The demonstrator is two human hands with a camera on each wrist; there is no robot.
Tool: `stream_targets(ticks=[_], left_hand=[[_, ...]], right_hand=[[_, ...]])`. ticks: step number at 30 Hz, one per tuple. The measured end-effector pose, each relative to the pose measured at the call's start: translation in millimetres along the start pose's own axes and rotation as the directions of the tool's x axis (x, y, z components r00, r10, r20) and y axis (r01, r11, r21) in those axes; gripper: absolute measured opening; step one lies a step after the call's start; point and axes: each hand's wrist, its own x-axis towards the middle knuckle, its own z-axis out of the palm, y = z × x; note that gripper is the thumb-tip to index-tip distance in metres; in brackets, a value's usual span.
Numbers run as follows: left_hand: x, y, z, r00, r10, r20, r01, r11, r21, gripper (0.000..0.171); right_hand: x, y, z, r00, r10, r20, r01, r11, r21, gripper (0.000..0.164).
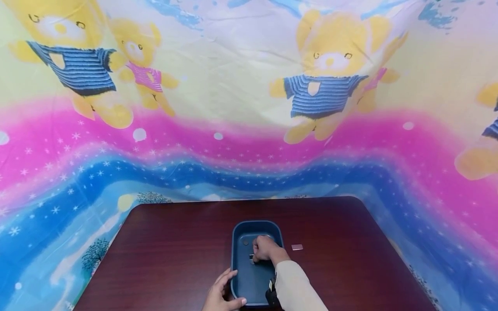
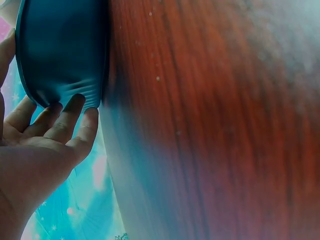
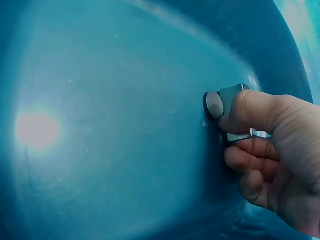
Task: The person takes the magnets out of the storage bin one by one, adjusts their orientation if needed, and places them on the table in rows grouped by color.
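A dark blue tray (image 1: 234, 283) with rounded corners stands on the table. My left hand (image 1: 221, 293) rests at its near left corner. In the left wrist view that hand's spread, fairly straight fingers (image 2: 62, 125) touch the outer wall. Inside the tray, my right hand (image 1: 265, 249) pinches a small grey block-like piece (image 3: 231, 97) between thumb and fingers. A round, coin-like disc (image 3: 214, 105) sits right against that piece; whether they stick together I cannot tell. Below the thumb shows a shiny metallic edge (image 3: 239, 136). Another coin-like disc (image 1: 245, 242) lies on the tray's floor farther back.
A small pinkish flat rectangle (image 1: 297, 247) lies on the brown table (image 1: 171, 250), right of the tray. Behind the table and along its sides hangs a bear-patterned cloth (image 1: 233, 108). A black wrist device (image 1: 271, 293) overlaps the tray's near right side.
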Motion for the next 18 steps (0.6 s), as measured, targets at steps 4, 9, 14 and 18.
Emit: stream_targets(ticks=[4, 9, 14, 18], left_hand=[[-0.1, 0.5, 0.2, 1.0, 0.02, -0.001, -0.02, 1.0, -0.005, 0.067], [0.0, 1.3, 0.5, 0.999, 0.041, 0.001, -0.041, 0.999, -0.021, 0.067], [-1.0, -1.0, 0.6, 0.995, 0.1, -0.009, -0.1, 0.995, 0.01, 0.067], [-1.7, -1.6, 0.6, 0.993, 0.122, -0.004, -0.122, 0.992, 0.023, 0.066]], right_hand=[[0.0, -0.5, 0.0, 1.0, -0.009, 0.009, 0.01, 0.999, -0.032, 0.031], [0.3, 0.7, 1.7, 0.999, -0.026, 0.02, 0.028, 0.997, -0.073, 0.031], [-0.6, 0.7, 3.1, 0.998, -0.051, 0.039, 0.054, 0.993, -0.103, 0.024], [-1.5, 0.9, 4.1, 0.998, -0.053, 0.042, 0.058, 0.991, -0.12, 0.025]])
